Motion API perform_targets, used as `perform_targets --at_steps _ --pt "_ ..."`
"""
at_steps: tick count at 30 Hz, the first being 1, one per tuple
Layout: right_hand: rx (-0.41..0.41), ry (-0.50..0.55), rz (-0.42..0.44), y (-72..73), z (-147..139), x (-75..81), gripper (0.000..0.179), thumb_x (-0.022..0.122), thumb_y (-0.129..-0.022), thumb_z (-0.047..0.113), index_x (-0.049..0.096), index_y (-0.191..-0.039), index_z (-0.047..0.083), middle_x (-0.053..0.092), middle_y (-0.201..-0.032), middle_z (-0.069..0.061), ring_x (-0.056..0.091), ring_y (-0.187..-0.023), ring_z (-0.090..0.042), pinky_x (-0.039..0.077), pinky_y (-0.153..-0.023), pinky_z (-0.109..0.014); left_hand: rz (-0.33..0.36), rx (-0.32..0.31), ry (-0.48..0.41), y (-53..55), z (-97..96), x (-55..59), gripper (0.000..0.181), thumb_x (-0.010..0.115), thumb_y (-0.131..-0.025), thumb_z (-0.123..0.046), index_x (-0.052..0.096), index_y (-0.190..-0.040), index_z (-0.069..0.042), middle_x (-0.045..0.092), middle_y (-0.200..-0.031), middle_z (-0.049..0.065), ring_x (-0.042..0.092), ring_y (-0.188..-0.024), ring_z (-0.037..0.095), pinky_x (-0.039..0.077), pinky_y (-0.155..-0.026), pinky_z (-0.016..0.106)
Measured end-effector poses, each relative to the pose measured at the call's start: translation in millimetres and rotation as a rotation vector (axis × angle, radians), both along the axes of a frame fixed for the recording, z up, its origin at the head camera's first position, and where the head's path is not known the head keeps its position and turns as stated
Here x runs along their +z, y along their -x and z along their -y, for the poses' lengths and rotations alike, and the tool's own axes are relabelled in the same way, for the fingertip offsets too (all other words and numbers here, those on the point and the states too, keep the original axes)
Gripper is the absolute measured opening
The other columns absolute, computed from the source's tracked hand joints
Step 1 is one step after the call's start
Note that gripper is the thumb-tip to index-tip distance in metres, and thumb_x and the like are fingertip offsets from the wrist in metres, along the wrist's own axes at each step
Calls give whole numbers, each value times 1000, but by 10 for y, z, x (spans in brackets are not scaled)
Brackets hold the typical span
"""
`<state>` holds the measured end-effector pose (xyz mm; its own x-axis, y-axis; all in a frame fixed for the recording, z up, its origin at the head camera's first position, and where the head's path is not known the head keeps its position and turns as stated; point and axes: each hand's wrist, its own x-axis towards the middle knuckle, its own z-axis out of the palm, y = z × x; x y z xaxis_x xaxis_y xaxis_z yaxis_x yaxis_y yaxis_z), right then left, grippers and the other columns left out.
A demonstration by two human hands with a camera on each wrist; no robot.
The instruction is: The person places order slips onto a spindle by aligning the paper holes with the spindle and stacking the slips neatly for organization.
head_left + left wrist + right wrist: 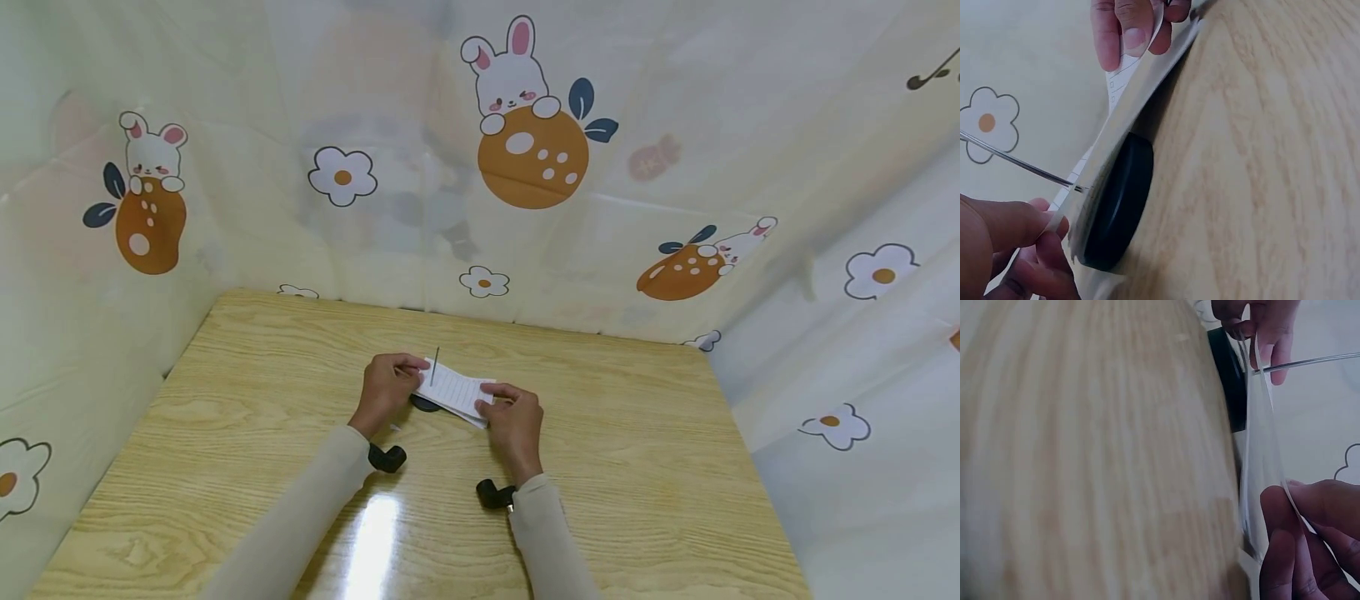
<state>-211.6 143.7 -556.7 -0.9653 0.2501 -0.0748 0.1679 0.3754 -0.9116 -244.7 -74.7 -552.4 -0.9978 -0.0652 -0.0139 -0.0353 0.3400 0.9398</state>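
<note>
A lined paper slip (459, 390) is stretched between both hands, with the thin metal rod of a bill spike (436, 364) passing through it near its left end. The spike's round black base (1127, 194) rests on the table. Other paper lies beneath the top slip, just over the base. My left hand (384, 387) pinches the slip's left end, close to the rod, between thumb and fingers. At the other end my right hand (517, 423) pinches the slip; the right wrist view shows this top slip (1275, 444) bowed apart from the paper below.
The wood-grain table (637, 467) extends around the hands. A small white scrap (395, 427) lies near the left wrist. A printed curtain (405, 250) hangs behind and at both sides. Black wrist cameras (387, 457) sit on the forearms.
</note>
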Motion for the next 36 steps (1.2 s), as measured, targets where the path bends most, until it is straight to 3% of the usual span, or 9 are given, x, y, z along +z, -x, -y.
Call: perform_targets --at_steps 7,13,21,30,36 --pt "-4 -39 11 -5 19 -8 21 85 -77 12 80 -94 23 73 -91 -1 65 -69 -16 51 -60 -30 -18 -8 47 -17 -15 -20 15 69 -87 -4 79 -94 -13 70 -85 4 62 -76 16 50 -69 28" --pt "-16 -153 9 17 32 -8 20 86 -75 14 81 -92 22 74 -92 3 62 -75 -16 48 -64 -29 -52 -8 85 -25 -30 -28 15 70 -86 -3 78 -94 -13 71 -83 3 64 -74 16 51 -68 30" --pt "-41 -254 -13 22 16 6 22 89 -70 12 81 -89 20 77 -92 3 69 -96 -20 52 -80 -36 -64 4 133 -32 -44 -48 15 72 -86 -4 78 -95 -13 71 -86 4 64 -75 17 50 -69 31" --pt "2 -384 -87 -22 -85 10 27 88 -69 10 79 -94 16 76 -88 1 72 -86 -18 51 -82 -42 -173 32 261 -98 43 -110 20 79 -82 -8 75 -100 -14 72 -91 3 65 -84 19 47 -73 35" --pt "13 -394 -91 -54 -135 33 30 87 -70 12 78 -98 16 75 -93 0 70 -91 -21 49 -84 -43 -202 28 390 -228 119 -68 22 79 -84 -18 74 -105 -18 69 -94 0 61 -81 18 45 -65 33"
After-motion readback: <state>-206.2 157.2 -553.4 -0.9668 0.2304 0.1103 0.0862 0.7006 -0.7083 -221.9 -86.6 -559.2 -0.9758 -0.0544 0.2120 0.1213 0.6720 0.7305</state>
